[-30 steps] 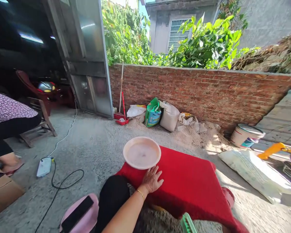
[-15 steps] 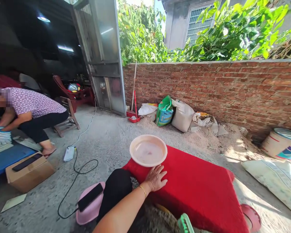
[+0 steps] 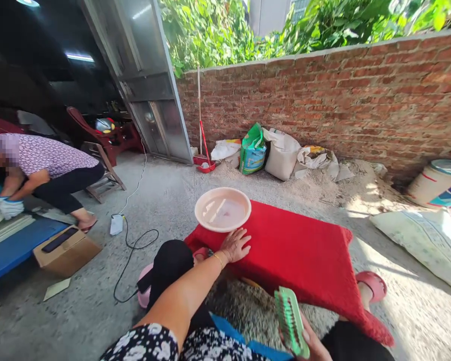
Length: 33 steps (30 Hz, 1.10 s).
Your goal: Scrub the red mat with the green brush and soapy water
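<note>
My left hand (image 3: 234, 246) lies flat on a red cloth (image 3: 289, 245) spread over a low bench-like support, its fingers spread and holding nothing. Just beyond its fingertips, at the cloth's left end, stands a pale pink basin (image 3: 225, 209) with water in it. My right hand (image 3: 313, 341) is at the bottom, partly cut off by the frame edge, closed around a green scrubbing brush (image 3: 291, 321). The brush's dark bristles face left, and it is held in front of the cloth's near edge, apart from it.
At left a person (image 3: 56, 160) in white gloves bends over a blue surface (image 3: 7, 258). Near them are a cardboard box (image 3: 65, 250) and a power strip (image 3: 116, 224) with a black cable. Several sacks (image 3: 281, 153) line the brick wall (image 3: 323, 100); another sack (image 3: 423, 245) lies at right.
My view has tilted downward and shifted. The green brush has come up further into view, and my right hand now shows on it. My left hand stays on the red cloth near the basin.
</note>
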Available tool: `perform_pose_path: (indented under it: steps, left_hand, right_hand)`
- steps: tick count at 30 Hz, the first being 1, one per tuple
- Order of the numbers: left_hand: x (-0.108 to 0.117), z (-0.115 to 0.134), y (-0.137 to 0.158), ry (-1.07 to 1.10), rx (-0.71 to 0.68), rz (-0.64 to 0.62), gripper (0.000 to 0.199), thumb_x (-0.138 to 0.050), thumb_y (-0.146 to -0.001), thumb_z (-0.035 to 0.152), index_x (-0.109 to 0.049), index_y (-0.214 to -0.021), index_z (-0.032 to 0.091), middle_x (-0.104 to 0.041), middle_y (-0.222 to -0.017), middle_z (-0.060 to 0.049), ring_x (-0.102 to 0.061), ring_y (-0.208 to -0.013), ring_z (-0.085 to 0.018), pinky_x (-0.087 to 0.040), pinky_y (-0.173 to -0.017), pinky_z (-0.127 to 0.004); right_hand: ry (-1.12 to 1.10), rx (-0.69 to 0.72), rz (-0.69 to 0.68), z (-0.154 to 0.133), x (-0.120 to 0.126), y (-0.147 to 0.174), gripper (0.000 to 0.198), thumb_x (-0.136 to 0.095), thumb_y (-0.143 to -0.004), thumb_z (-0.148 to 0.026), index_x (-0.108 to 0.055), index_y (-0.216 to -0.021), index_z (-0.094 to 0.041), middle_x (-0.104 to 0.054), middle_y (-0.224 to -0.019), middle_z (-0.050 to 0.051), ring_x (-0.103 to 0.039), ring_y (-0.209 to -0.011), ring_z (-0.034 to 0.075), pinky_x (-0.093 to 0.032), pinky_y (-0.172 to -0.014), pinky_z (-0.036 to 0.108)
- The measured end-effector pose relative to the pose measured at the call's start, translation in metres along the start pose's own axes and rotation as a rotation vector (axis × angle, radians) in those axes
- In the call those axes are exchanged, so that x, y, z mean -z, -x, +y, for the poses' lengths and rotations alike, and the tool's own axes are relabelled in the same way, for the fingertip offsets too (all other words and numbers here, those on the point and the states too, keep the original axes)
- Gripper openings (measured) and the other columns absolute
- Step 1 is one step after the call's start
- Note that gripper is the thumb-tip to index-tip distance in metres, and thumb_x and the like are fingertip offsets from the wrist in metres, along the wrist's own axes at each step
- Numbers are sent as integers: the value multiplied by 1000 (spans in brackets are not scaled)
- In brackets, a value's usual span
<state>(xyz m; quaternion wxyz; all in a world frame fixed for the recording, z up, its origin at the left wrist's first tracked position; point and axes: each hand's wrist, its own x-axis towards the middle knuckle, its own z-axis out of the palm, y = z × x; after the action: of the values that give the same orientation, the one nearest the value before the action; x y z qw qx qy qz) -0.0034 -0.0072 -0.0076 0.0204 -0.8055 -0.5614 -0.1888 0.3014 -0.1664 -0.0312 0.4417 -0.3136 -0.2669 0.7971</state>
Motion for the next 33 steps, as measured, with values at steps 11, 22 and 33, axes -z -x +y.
perform_pose_path:
  steps: [11, 22, 33]
  left_hand:
    - [5, 2, -3, 13, -19, -13, 43, -53, -87, 37, -59, -127, 23, -49, -143, -8, -41, -134, -26, -30, -114, -44]
    - [4, 4, -6, 62, 4, -10, 41, -52, -87, 37, -61, -124, 20, -51, -140, -11, -43, -133, -29, -31, -113, -46]
    - [-3, 3, -10, 5, -41, 66, 37, -52, -87, 36, -64, -119, 21, -55, -136, -12, -47, -129, -30, -37, -107, -48]
  right_hand:
    - [-34, -94, 208, 5, -5, -9, 40, -63, -78, -55, -70, -104, -25, -71, -93, 9, -67, -73, 21, -54, -68, 36]
    - [791, 190, 372, -47, -84, -74, 45, -56, -81, -48, -62, -117, -21, -66, -102, 6, -61, -90, 23, -49, -76, 35]
    - [1774, 305, 711, -50, -58, -70, 40, -59, -81, -43, -61, -119, -30, -60, -94, 4, -62, -83, 22, -46, -68, 31]
